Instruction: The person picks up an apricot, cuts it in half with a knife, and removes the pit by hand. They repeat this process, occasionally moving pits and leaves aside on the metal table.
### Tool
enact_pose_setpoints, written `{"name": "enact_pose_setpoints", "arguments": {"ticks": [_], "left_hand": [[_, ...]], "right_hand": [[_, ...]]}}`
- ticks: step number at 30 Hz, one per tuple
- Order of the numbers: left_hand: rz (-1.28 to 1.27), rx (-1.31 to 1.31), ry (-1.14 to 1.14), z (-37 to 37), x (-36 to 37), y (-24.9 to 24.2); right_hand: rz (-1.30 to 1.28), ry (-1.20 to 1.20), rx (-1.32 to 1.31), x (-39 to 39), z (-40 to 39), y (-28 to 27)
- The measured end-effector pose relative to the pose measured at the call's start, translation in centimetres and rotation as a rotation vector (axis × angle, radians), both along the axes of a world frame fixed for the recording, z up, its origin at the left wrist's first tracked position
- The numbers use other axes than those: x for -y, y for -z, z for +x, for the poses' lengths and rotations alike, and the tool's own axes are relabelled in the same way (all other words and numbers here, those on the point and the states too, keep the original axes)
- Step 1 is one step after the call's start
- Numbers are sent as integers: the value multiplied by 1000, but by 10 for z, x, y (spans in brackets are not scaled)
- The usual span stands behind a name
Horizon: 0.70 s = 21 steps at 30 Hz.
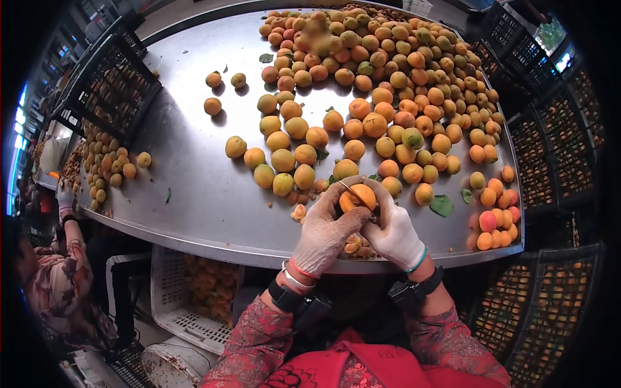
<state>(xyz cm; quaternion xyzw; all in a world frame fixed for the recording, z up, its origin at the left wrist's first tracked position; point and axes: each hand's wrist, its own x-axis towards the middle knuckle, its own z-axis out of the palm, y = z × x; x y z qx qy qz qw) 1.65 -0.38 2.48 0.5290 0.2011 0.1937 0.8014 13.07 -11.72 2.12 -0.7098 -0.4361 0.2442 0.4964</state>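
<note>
My left hand [325, 234], in a stained white knit glove, is closed around one side of an orange apricot [359, 196]. From the other side my right hand [396, 231], in a cleaner white glove, grips the same apricot. A thin, narrow strip [348, 188] lies across the fruit near the left fingertips; I cannot tell what it is. Just below the hands are split apricot pieces [354, 246] at the table edge. More torn pieces [299, 213] and small brown stones [301, 196] lie left of the left glove. Whole apricots [283, 160] spread out beyond the hands.
A large heap of apricots [388, 52] covers the far right of the metal table [194, 187]. Dark crates [563, 155] of halved fruit stand at right. A black crate [107, 90] tips apricots out at left, near another person [68, 278]. Below is a white crate [169, 284].
</note>
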Motion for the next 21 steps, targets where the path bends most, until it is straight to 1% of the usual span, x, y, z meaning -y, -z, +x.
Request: {"name": "enact_pose_setpoints", "arguments": {"ticks": [2, 3, 4, 5, 6, 8, 9, 12, 13, 14, 16, 17, 18, 19, 20, 21], "left_hand": [[-23, -22, 5, -1, 0, 0], [-23, -21, 5, -1, 1, 2], [-105, 26, -20, -1, 2, 6], [-186, 74, -47, 0, 2, 9], [-184, 75, -53, 0, 2, 9], [-530, 272, -52, 1, 2, 9], [-524, 274, -60, 2, 1, 8], [-576, 313, -126, 3, -3, 8], [-627, 349, -105, 3, -4, 14], [-681, 385, -83, 3, -5, 17], [-674, 374, -84, 4, -3, 19], [-746, 415, -117, 7, -2, 22], [-816, 456, -148, 9, -1, 25], [-815, 457, -149, 9, -1, 26], [-872, 479, -143, 10, -1, 26], [-928, 500, -137, 10, -1, 27]], "right_hand": [[40, -7, 39, 0, 4, 5], [77, 10, -189, -1, 4, -1], [112, 26, -418, -2, 3, -8], [85, 73, -462, -3, 2, -17], [86, 66, -462, -1, 3, -21], [17, 168, -706, 6, 7, -25], [140, 208, -814, 4, 5, -21], [84, 186, -752, 3, 3, -28], [-21, 162, -698, 3, 2, -28], [-71, 103, -671, 4, 2, -24], [-90, 81, -525, -1, -6, -21], [-92, 79, -525, -2, -9, -14], [-1, 42, -338, -5, -11, -4], [90, 4, -150, -7, -12, 1], [90, 1, -150, -4, -12, -1], [24, 0, -191, -3, -14, -11]]}}
